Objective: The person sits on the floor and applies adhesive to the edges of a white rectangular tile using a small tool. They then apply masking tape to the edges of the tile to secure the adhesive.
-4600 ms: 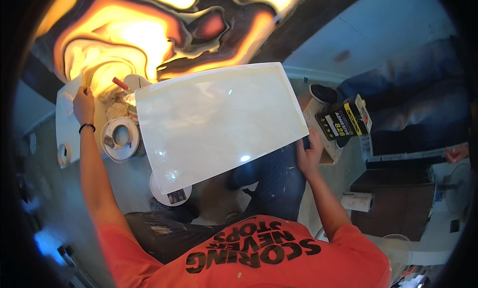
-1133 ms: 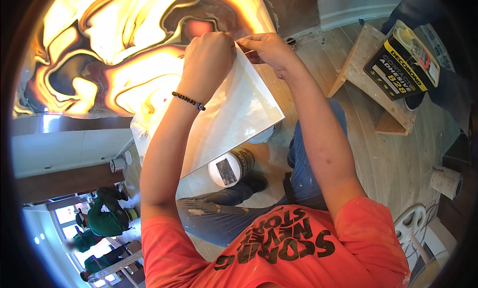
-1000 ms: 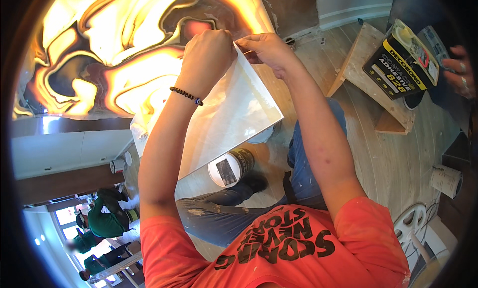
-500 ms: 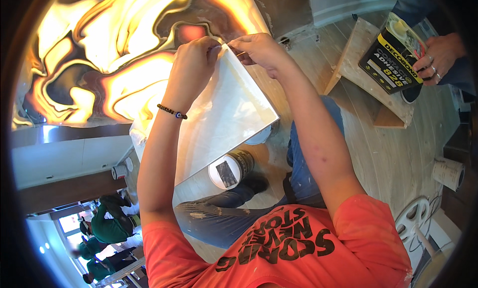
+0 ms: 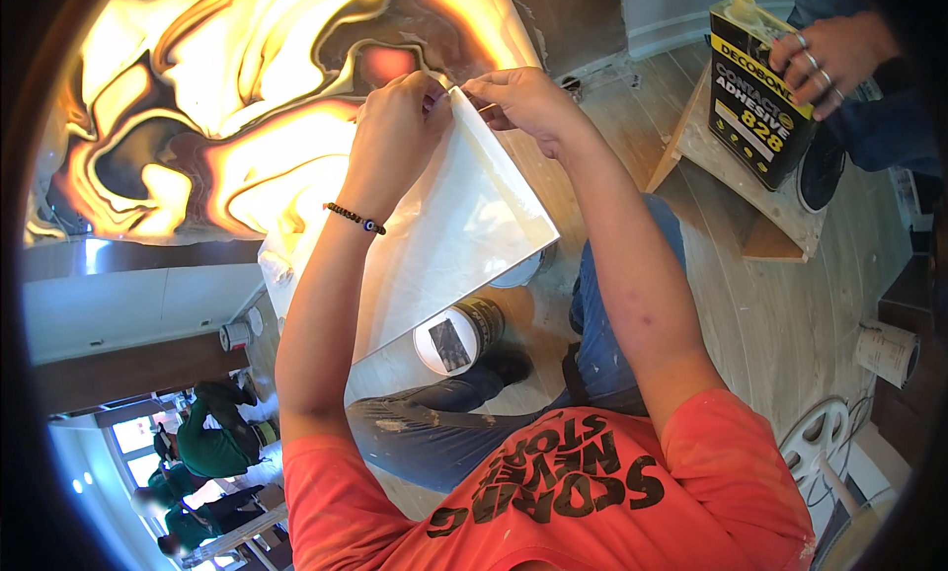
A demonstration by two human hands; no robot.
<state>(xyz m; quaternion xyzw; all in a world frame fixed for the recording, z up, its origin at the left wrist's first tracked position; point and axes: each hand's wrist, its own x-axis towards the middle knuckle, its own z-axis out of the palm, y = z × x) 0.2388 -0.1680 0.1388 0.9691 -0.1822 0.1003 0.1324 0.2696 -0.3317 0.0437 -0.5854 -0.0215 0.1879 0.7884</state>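
Both my hands meet at the far corner of a white glossy panel (image 5: 444, 235) that stands tilted above my legs. My left hand (image 5: 403, 117), with a beaded bracelet on its wrist, has its fingers curled into a pinch beside that corner. On the corner's other side, my right hand (image 5: 523, 102) pinches with thumb and fingers close to the panel's edge. What either pinch holds is too small and hidden to make out. Loose, crinkled clear film (image 5: 279, 260) shows along the panel's left side.
A large glowing marbled sheet (image 5: 227, 107) fills the upper left. At right, another person's ringed hand (image 5: 829, 63) holds a black and yellow adhesive can (image 5: 755, 102) over a wooden stand (image 5: 711, 176). A white-lidded tub (image 5: 442, 346) sits by my legs. Several people in green are at lower left.
The other person's can has moved left and become more upright. My hands and the panel have shifted slightly right; both hands stay at the corner.
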